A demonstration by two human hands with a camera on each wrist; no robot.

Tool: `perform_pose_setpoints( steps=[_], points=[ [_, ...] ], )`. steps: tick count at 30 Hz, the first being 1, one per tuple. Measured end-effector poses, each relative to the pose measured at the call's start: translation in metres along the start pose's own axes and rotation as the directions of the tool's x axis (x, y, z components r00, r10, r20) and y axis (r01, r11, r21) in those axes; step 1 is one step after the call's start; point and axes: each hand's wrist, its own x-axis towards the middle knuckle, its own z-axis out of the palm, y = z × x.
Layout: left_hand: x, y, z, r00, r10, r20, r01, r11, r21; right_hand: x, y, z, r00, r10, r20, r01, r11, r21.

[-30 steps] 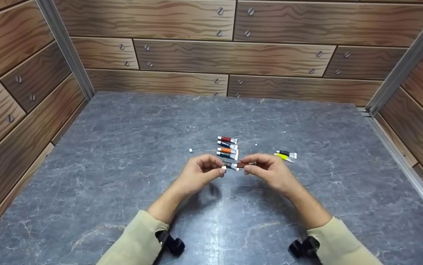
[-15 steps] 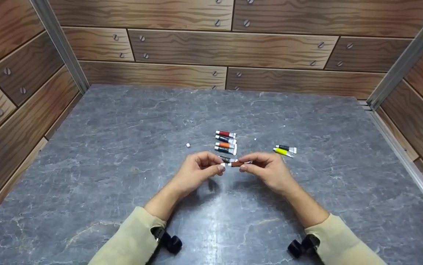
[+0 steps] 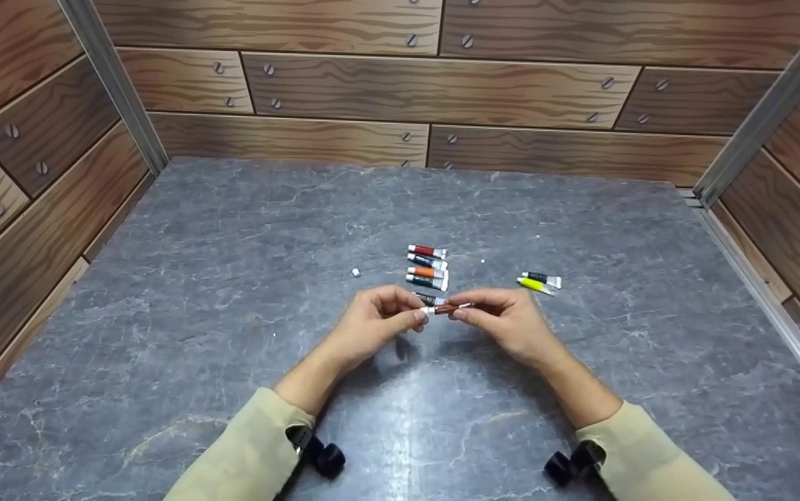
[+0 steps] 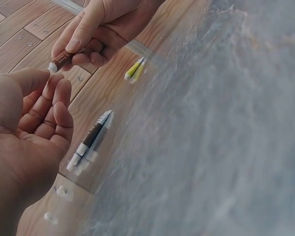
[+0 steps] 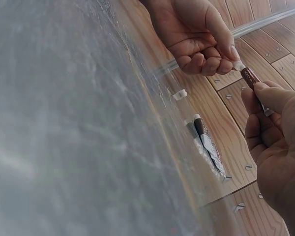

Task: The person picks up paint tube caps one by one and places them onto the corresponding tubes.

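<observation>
My right hand (image 3: 511, 321) pinches a small brown paint tube (image 5: 250, 75) between thumb and fingers, its cap end pointing left. My left hand (image 3: 371, 325) pinches the tube's white cap (image 5: 237, 65) between thumb and forefinger, right at the neck. The two hands face each other above the table. Just behind the tube lies a dark paint tube (image 3: 430, 299), partly hidden by the fingers. Beyond it, dark green (image 3: 426, 282), orange (image 3: 425, 272), dark blue (image 3: 426, 261) and red (image 3: 425, 251) tubes lie in a row, white caps to the left.
To the right, a yellow tube (image 3: 532, 284) and a black tube (image 3: 539, 279) lie side by side. A loose white cap (image 3: 355, 272) lies left of the row, and a tiny white bit (image 3: 483, 261) to its right. Wood-patterned walls (image 3: 344, 83) border the grey marbled table (image 3: 247, 236).
The gap between the white cap in my left hand and the brown tube in my right hand has closed; they now meet. The head view has tilted slightly down.
</observation>
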Motion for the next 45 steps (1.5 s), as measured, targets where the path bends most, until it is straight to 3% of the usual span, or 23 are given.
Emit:
perform_pose_setpoints(
  steps=[30,45],
  points=[
    [0.0008,0.0009,0.0035,0.998,0.043,-0.034,-0.040,0.996,0.084,-0.0009,-0.0011,0.0022,1.000,0.025,-0.005,-0.026,0.998,-0.051],
    [0.0015,-0.0008,0.0058,0.989,0.130,-0.076,-0.119,0.984,0.129,-0.0006,0.0005,0.0038,0.998,0.054,-0.012,-0.054,0.999,0.002]
  ],
)
